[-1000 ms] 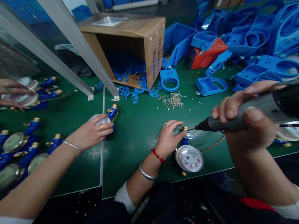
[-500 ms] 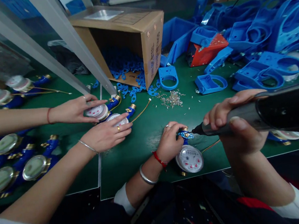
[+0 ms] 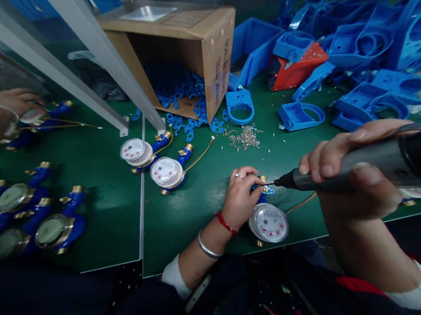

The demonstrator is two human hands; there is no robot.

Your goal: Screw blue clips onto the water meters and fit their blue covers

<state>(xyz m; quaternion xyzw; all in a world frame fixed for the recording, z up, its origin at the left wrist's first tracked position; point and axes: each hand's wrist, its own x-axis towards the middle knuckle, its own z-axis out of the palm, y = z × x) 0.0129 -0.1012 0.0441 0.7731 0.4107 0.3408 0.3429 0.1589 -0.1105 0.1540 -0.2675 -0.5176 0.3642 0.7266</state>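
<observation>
My right hand is wrapped round a black and grey electric screwdriver, which lies nearly level and points left. Its thin bit reaches a small blue plastic clip on the pipe of a water meter; I cannot tell whether a screw sits at the tip. My left hand is closed on the meter at that clip, thumb and fingers pinched there. The fingertips partly hide the clip. The meter lies at the table's front edge, its white dial facing up and a thin wire running off to the right.
Loose screws lie behind the meter. A cardboard box on its side spills blue clips. Blue brackets crowd the right. Two meters stand to the left, near a metal post. A co-worker's hand is at far left.
The co-worker's hands have left the two meters on my left; one hand is now at the far-left meters. My own hands keep their hold, with the bit still at the clip.
</observation>
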